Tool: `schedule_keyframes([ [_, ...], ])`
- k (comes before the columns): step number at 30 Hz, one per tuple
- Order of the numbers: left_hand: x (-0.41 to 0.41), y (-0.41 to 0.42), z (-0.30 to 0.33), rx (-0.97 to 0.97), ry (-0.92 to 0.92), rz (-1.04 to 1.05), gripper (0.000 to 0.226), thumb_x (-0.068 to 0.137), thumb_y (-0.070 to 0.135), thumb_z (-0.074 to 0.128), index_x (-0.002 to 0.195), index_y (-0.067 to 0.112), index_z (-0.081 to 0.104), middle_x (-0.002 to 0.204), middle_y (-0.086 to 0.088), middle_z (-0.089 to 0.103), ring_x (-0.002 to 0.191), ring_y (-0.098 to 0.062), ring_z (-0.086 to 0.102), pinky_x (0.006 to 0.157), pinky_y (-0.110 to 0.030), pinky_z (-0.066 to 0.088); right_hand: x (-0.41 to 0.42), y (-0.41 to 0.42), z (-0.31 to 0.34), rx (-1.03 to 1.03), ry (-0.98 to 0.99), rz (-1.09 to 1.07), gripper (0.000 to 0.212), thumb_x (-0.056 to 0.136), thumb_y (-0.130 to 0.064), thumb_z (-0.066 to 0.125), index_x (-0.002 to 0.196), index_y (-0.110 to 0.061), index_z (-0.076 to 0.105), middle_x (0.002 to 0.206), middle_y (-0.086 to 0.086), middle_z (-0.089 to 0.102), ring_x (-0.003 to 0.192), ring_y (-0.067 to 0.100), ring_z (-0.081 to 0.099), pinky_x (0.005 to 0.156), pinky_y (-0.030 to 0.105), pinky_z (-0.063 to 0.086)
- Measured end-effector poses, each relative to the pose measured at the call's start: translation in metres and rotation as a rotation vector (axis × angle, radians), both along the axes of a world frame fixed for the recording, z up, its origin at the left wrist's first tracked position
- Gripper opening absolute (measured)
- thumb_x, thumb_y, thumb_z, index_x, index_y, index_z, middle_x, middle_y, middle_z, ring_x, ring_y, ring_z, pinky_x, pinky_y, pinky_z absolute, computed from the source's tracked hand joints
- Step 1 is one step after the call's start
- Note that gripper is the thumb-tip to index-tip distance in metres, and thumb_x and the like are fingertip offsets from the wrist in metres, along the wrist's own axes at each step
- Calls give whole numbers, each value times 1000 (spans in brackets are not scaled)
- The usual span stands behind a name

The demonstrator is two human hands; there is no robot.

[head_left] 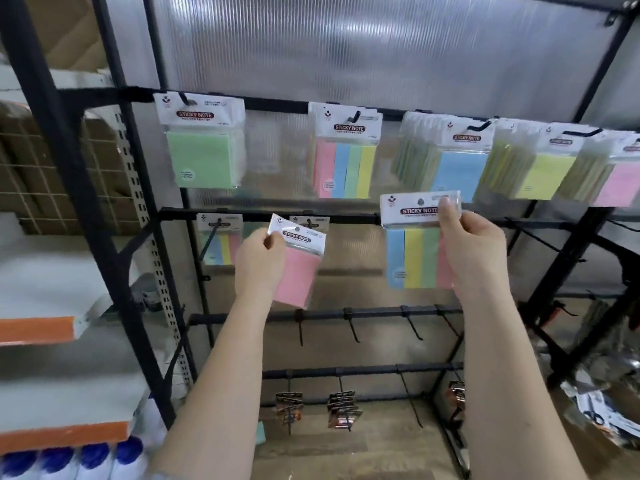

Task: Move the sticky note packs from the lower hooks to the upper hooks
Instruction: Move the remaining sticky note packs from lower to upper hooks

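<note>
Left hand (258,261) raised, thumb and fingers pinching header card of pink pack (299,268), pack tilted, hanging free in front of lower rail (270,216). Right hand (474,247) pinching top right of striped pack (417,244), held upright, off any hook, just below upper row. Behind left hand: one striped pack on lower hook (219,242), another header partly hidden. Upper rail (277,105): green pack (204,157), four-colour pack (346,161), blue stack (457,171), yellow stack (543,171), pink stack (620,181) on hooks. Bare hooks (353,329) lower down.
</note>
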State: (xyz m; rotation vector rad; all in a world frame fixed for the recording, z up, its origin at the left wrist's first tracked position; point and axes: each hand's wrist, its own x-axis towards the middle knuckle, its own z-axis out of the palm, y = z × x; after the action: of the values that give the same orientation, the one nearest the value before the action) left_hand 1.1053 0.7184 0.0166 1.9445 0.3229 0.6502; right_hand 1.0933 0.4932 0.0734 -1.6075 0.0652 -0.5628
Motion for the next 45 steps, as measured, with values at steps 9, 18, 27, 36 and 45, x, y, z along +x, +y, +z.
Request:
schedule_keyframes([
  [9, -17, 11, 11, 1, -70, 235, 38, 95, 18, 40, 60, 13, 27, 59, 0, 33, 53, -15, 29, 49, -30, 19, 35, 35, 32, 81, -186, 147, 38, 90, -37, 62, 62, -14, 51, 55, -7, 38, 58, 12, 32, 57, 25, 27],
  [18, -16, 27, 16, 10, -157, 282, 37, 97, 25, 40, 85, -7, 53, 84, -20, 60, 65, -19, 46, 54, -29, 31, 62, 74, 65, 181, -241, 193, 52, 81, -31, 74, 38, -23, 48, 46, -9, 38, 52, 11, 32, 54, 22, 30],
  [27, -9, 42, 21, 70, -163, 264, 38, 98, 28, 39, 84, -4, 53, 83, -15, 61, 64, -16, 49, 53, -27, 33, 76, 88, 70, 210, -206, 92, 48, 77, -30, 76, 47, -20, 39, 44, -11, 39, 50, 11, 30, 55, 26, 30],
  [36, -8, 50, 29, 46, -210, 224, 37, 98, 28, 40, 88, -5, 55, 78, -5, 61, 64, -13, 53, 55, -27, 38, 80, 93, 66, 190, -220, 81, 26, 77, -34, 73, 70, -13, 58, 64, 6, 47, 62, 17, 37, 58, 30, 34],
  [45, -7, 57, 38, 37, -225, 186, 33, 98, 28, 40, 88, 2, 57, 74, 9, 57, 68, -12, 56, 57, -26, 41, 88, 99, 62, 102, -174, 20, 50, 84, -32, 69, 50, -21, 34, 33, -13, 27, 37, 5, 20, 46, 19, 20],
])
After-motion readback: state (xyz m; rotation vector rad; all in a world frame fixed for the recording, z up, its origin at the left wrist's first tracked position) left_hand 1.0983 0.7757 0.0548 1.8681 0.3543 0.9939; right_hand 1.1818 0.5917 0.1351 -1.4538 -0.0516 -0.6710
